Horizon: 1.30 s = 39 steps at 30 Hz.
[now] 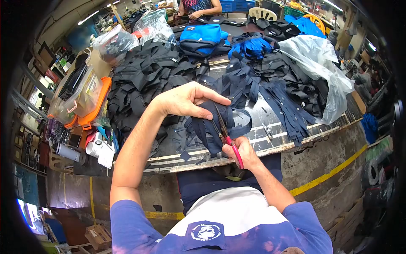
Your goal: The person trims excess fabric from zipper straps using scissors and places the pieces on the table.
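Observation:
My right hand is closed around the pink-red handles of a pair of scissors. The blades point up and away from me, over a navy fabric piece with looped straps. My left hand grips the upper edge of that piece between thumb and fingers, close to the scissor tips. Whether the blades are cutting cannot be made out. Small dark offcuts lie on the table below my left wrist. To the right, a row of navy strips hangs toward the table's front edge.
Piles of black fabric pieces cover the table's left side. A blue bag stands at the back. A plastic bag lies right, and a clear bin with orange lid sits left. Another person works across the table.

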{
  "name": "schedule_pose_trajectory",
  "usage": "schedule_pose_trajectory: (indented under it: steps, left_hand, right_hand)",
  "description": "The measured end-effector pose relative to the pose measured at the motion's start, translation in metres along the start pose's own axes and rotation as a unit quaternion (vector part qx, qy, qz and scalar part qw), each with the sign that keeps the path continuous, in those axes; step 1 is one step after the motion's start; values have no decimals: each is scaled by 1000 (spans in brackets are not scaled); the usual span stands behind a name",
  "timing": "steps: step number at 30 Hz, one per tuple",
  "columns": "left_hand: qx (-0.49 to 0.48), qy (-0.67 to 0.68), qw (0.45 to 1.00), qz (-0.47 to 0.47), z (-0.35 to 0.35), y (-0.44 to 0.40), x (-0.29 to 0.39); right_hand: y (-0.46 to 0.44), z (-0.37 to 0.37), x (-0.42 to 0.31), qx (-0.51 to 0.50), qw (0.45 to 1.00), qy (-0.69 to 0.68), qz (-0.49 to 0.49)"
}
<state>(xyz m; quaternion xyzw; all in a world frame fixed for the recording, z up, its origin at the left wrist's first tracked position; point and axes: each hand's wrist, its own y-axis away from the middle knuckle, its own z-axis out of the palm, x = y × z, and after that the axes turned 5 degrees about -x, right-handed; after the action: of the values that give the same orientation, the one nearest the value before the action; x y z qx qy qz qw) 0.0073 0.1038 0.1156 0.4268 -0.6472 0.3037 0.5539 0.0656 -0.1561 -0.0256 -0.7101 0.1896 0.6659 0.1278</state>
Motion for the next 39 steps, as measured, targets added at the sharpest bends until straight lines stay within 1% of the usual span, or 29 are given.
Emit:
schedule_pose_trajectory:
  steps: [2,5,10,13,17,22,25,26,29,30,33,34,37,38,39]
  left_hand:
    - [-1,-3,1000,2,0,0,-1]
    - [-1,8,1000,-2,1,1,-1]
    - [5,20,999,-27,3,1,-5]
    - [-1,15,1000,-8,5,0,-9]
    - [-21,16,1000,-3,9,-4,-11]
    - [-22,12,1000,0,11,-5,-9]
    - [-29,-1,999,-14,11,-4,-7]
    - [-29,-2,999,-14,11,-5,-8]
    - [23,-4,1000,-2,10,-7,-17]
    - [23,-5,1000,-2,9,-7,-23]
    - [54,26,998,6,5,-10,-43]
    - [52,27,998,5,6,-11,-43]
    - [57,46,997,13,11,-19,-40]
    - [57,46,997,13,12,-20,-40]
    - [81,59,995,15,13,-22,-43]
  right_hand:
    - [1,1,2,6,1000,-5,-7]
    - [4,2,0,-8,998,-59,-4]
    - [8,0,-3,-8,999,-47,16]
    - [8,3,0,-15,993,-113,-10]
    - [7,1,10,-22,995,-96,-10]
    - [9,-1,7,-19,996,-87,-8]
    - [10,-2,3,-12,997,-70,40]
    - [10,-3,3,-12,997,-70,39]
    - [11,-4,2,-2,995,-89,42]
    - [9,-3,7,-2,995,-89,41]
    - [-7,3,29,86,977,-175,-91]
    - [-9,7,23,87,976,-176,-90]
    - [-25,10,0,194,945,-205,-164]
    - [-29,7,-2,193,945,-206,-165]
    - [-32,4,-4,178,948,-208,-161]
